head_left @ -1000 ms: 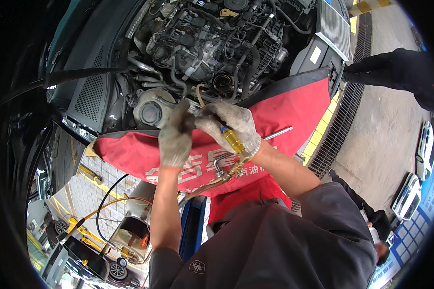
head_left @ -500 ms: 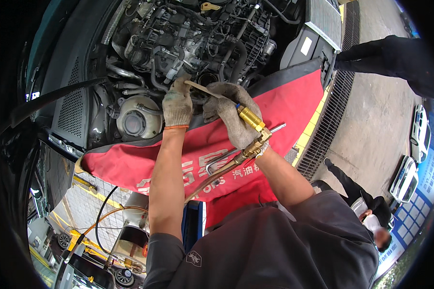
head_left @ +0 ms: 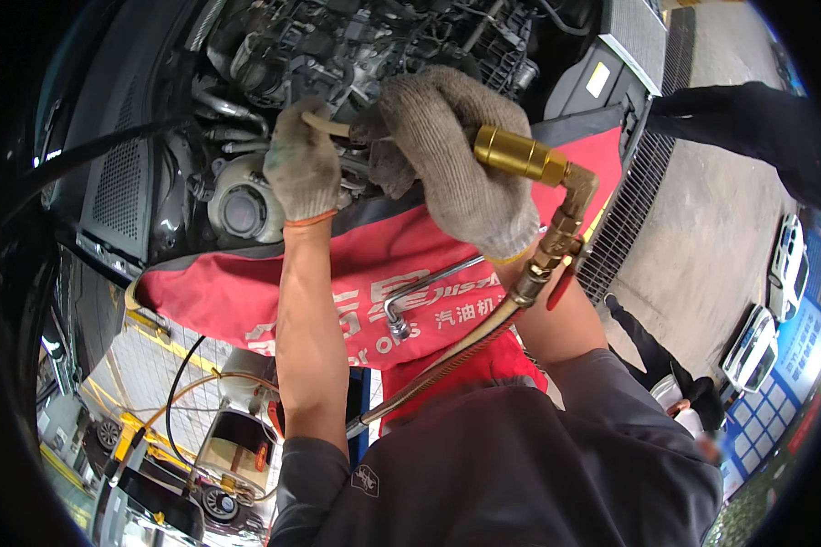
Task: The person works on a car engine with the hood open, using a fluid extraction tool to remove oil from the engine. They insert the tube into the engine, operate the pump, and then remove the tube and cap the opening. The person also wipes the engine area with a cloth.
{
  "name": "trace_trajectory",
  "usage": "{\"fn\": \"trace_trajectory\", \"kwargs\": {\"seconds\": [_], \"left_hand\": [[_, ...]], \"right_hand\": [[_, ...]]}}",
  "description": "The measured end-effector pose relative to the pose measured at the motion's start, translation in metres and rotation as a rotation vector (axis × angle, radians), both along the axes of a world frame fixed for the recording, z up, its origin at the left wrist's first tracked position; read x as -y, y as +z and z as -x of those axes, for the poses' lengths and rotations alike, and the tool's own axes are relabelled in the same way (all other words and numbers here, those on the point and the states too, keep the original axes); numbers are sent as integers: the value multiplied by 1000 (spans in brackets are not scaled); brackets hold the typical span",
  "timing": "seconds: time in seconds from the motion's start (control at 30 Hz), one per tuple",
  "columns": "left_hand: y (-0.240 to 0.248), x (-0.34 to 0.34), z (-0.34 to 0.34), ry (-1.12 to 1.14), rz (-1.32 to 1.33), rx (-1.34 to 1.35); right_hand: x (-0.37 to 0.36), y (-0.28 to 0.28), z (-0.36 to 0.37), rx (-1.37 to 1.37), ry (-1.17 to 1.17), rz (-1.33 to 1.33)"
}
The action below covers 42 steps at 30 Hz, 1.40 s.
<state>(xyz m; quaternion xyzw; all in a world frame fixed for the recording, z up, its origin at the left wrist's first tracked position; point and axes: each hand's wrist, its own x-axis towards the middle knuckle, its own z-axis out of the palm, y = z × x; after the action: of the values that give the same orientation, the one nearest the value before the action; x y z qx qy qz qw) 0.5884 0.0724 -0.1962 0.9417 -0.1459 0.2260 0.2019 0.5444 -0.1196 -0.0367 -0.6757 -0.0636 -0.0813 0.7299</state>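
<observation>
Both gloved hands work over the engine (head_left: 356, 46): right hand (head_left: 456, 159) grips a brass nozzle (head_left: 529, 164) (hose attached), left hand (head_left: 303, 164) pinches its thin tube (head_left: 324, 125).

Grey knit gloves (head_left: 456, 155), brass nozzle (head_left: 520, 157), red fender cover (head_left: 228, 292) with white lettering.

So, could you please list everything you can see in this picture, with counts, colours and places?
engine: one, dark, open bay at top
fender cover: one, red, draped over the car's front edge
wrench: one, silver, lying on the cover
brass nozzle: one, gold, in the right hand
hose: one, tan, running down from the nozzle
thin tube: one, beige, at the left hand
white cars: two, parked at right
left hand: grey glove, gripping the tube
right hand: grey glove, holding the nozzle
</observation>
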Motion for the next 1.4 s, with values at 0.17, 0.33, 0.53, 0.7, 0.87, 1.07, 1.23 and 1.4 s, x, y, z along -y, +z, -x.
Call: {"fn": "trace_trajectory", "kwargs": {"seconds": [0.17,0.33,0.53,0.7,0.87,1.07,1.23,1.4], "left_hand": [[-36,34,25,125,111,-218],[-66,39,18,88,-254,-218],[-38,35,4,247,-74,-669],[-42,43,2,209,-219,-708],[-47,52,-3,207,-262,-739],[-43,41,-4,54,-339,-688],[-39,30,-20,-9,-133,-718],[34,-39,-5,-375,-181,-736]], "right_hand": [[1,-16,-11,-61,30,431],[7,-37,3,25,-61,507],[-2,-36,12,-284,-104,413],[-5,-19,16,-114,22,685],[-15,-18,22,-58,68,561],[-19,-17,22,68,45,753],[-16,-22,6,329,148,921],[-19,-31,-15,533,90,899]]}}
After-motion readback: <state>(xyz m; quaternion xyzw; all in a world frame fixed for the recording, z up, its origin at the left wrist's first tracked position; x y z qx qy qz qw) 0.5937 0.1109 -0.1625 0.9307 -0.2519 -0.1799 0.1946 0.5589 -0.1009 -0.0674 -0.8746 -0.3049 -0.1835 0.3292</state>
